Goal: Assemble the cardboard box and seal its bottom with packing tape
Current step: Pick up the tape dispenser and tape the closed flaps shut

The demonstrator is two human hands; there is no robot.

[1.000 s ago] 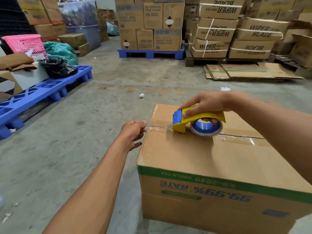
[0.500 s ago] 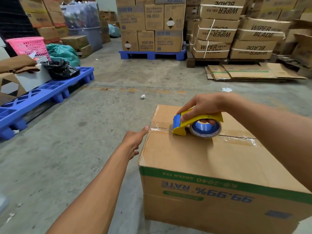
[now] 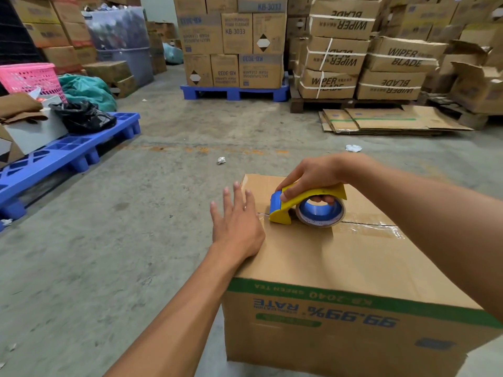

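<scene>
A brown cardboard box point(image 3: 340, 268) with green stripe and upside-down blue print stands on the concrete floor, its closed flaps facing up. Clear tape point(image 3: 375, 227) runs along the centre seam. My right hand point(image 3: 315, 178) grips a yellow and blue tape dispenser point(image 3: 302, 208) that sits on the seam near the box's left edge. My left hand point(image 3: 236, 221) lies flat with straight fingers on the box's left top edge, just left of the dispenser.
A blue plastic pallet point(image 3: 62, 159) with a black bag and a pink basket point(image 3: 30, 77) lies at left. Stacked cartons on pallets point(image 3: 234, 50) fill the back. Flattened cardboard sheets point(image 3: 381, 121) lie at back right. Paper scraps point(image 3: 221, 160) dot the floor.
My left hand let go of the tape end at the box's left side, opened, and came up to lie flat on the top edge. The dispenser stayed almost in place.
</scene>
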